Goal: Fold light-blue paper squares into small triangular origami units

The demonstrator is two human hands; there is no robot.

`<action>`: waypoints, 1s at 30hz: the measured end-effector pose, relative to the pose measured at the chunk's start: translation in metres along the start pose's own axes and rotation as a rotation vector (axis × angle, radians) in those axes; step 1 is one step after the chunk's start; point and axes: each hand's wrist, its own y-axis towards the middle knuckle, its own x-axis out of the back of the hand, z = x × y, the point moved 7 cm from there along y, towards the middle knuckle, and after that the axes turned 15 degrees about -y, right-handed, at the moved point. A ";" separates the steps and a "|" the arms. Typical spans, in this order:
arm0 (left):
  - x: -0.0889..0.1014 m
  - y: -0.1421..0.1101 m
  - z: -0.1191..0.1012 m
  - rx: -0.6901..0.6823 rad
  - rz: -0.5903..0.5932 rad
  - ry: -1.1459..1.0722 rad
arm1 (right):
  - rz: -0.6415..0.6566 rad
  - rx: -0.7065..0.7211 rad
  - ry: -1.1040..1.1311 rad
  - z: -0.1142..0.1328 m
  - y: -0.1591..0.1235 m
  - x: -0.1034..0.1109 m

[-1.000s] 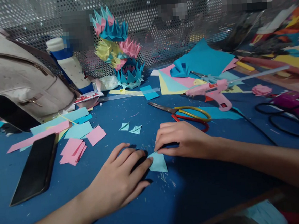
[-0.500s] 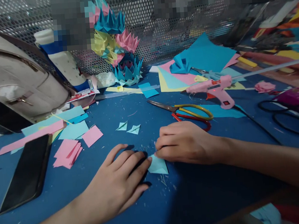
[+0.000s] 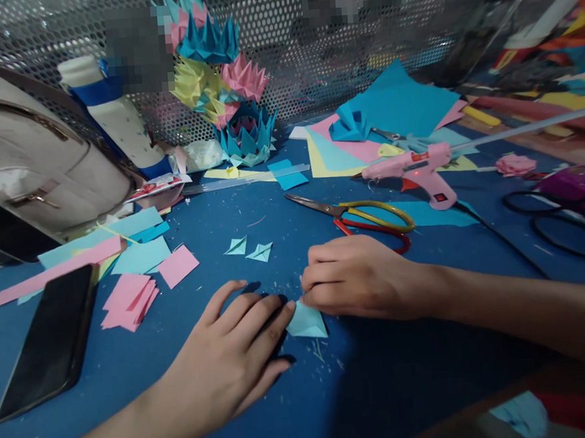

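Observation:
A small light-blue paper square [image 3: 308, 322] lies on the blue tabletop between my hands. My left hand [image 3: 241, 343] rests beside it, fingers spread, with the index fingertip touching its upper left corner. My right hand [image 3: 364, 274] is closed, thumb and fingers pinching the paper's top edge; the fingers hide that edge. Just beyond sit two small folded light-blue paper pieces [image 3: 260, 252], [image 3: 237, 246]. Behind my right hand are scissors [image 3: 352, 215] with yellow and red handles.
Pink paper squares [image 3: 128, 300], paper strips [image 3: 55, 270] and a phone [image 3: 48, 343] lie left. A pink glue gun [image 3: 419, 167] with its cord stands right. Folded paper flowers [image 3: 246, 135], a bottle [image 3: 120, 124] and a bag [image 3: 32, 150] line the back by a perforated metal panel.
The whole view has shifted slightly, so things appear a little further left. Both hands keep nearly the same pose at the light-blue paper.

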 end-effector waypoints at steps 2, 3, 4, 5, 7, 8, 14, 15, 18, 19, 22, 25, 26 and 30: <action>0.000 0.001 0.000 -0.006 0.002 0.003 | 0.003 0.002 0.000 0.000 0.000 0.001; 0.000 0.001 0.000 -0.008 0.003 0.005 | 0.006 0.007 -0.004 0.000 0.000 0.001; 0.000 0.001 0.000 -0.010 0.003 0.007 | 0.012 0.011 -0.011 0.001 0.001 0.000; 0.000 0.001 0.000 -0.010 0.005 0.012 | 0.014 0.013 -0.023 0.001 0.001 0.000; 0.000 0.001 0.000 -0.010 0.009 0.023 | 0.010 0.022 -0.059 0.001 0.001 0.001; 0.000 0.001 0.000 -0.012 0.009 0.030 | 0.006 0.030 -0.085 0.002 0.002 0.001; -0.001 0.000 -0.002 -0.014 -0.012 0.058 | 0.001 0.106 -0.219 0.009 0.003 0.003; -0.001 -0.001 -0.002 -0.013 -0.017 0.056 | 0.014 0.109 -0.213 0.009 0.003 0.004; -0.001 -0.001 -0.002 -0.021 -0.017 0.051 | 0.091 0.108 -0.155 0.005 0.003 0.008; -0.001 -0.001 -0.002 -0.022 -0.017 0.051 | 0.112 0.112 -0.136 0.004 0.002 0.009; 0.000 -0.001 -0.002 -0.020 -0.003 0.053 | 0.139 0.084 -0.056 0.000 0.001 0.010; 0.001 -0.001 -0.002 -0.007 0.012 0.036 | 0.051 -0.074 0.060 -0.006 0.003 0.009; 0.002 -0.001 -0.002 -0.004 0.007 0.025 | 0.033 -0.144 0.107 -0.008 0.004 0.007; 0.007 -0.002 -0.003 -0.019 -0.058 -0.019 | 0.150 -0.378 0.293 -0.013 0.004 -0.009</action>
